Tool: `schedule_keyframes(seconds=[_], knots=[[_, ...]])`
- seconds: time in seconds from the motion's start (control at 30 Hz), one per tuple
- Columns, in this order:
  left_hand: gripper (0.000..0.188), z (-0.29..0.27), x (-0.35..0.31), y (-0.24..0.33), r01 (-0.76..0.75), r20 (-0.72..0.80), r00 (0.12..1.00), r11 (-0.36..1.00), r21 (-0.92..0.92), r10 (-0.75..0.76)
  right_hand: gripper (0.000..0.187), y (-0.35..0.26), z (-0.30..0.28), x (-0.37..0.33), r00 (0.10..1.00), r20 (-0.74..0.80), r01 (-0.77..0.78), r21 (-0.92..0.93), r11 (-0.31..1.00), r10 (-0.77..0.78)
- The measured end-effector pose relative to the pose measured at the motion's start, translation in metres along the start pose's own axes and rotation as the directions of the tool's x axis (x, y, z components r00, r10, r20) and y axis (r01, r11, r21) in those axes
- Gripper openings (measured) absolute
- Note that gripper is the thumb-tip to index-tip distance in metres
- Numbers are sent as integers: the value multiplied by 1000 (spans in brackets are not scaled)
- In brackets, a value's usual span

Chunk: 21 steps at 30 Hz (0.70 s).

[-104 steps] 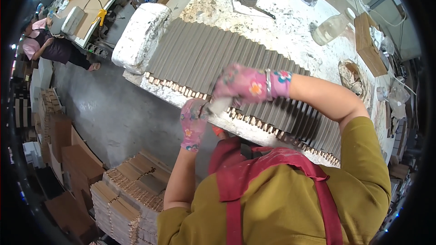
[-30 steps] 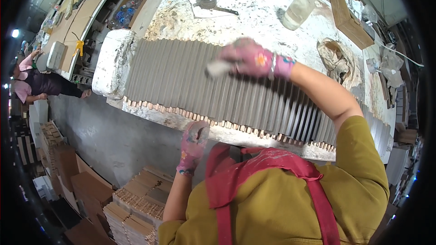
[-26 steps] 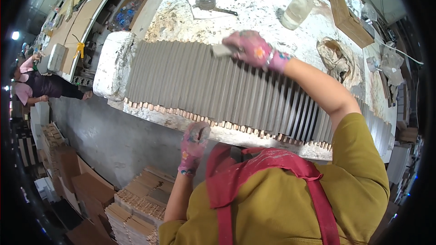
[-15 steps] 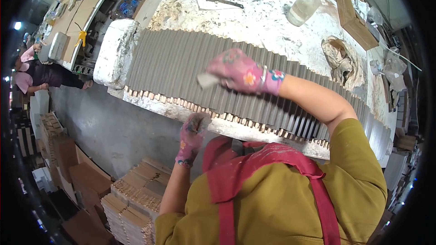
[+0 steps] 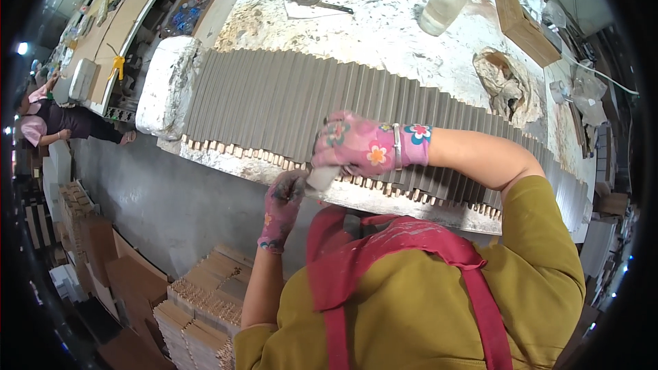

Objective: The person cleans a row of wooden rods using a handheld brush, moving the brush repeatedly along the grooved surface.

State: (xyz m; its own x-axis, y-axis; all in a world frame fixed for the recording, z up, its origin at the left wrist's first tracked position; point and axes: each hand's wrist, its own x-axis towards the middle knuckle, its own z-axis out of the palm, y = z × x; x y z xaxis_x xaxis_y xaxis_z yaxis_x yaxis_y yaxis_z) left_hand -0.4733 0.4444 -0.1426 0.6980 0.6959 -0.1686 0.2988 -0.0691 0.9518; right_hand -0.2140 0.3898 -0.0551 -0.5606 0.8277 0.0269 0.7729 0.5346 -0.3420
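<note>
Elbow (image 5: 524,164) bent; right hand (image 5: 353,145) palm-down

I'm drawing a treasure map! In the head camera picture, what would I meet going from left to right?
A co-worker → white smudged block → gloved left hand → gloved right hand holding a pale block → clear bottle → brown open box → clear plastic bag.

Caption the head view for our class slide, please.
A flower-patterned, pink-gloved right hand holds a small whitish block at the near ends of long grey strips.
</note>
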Motion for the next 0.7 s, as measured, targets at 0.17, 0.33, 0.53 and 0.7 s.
schedule_keyframes(seconds=[0.17,0.33,0.53,0.7], knots=[[17,3,-1,-5,-36,-18,999,986,-163,34,36,73,-23,-17,885,-376,-235,147,961,274],[25,17,-4,-8,-50,-21,999,914,-402,46,37,110,-23,-39,757,-383,-535,103,839,530],[34,16,-4,-3,95,-18,993,903,-419,-113,28,36,-12,-23,949,-241,-197,55,979,204],[34,15,-1,-17,64,-38,996,932,-356,-82,45,11,7,-2,969,-192,-137,106,985,156]])
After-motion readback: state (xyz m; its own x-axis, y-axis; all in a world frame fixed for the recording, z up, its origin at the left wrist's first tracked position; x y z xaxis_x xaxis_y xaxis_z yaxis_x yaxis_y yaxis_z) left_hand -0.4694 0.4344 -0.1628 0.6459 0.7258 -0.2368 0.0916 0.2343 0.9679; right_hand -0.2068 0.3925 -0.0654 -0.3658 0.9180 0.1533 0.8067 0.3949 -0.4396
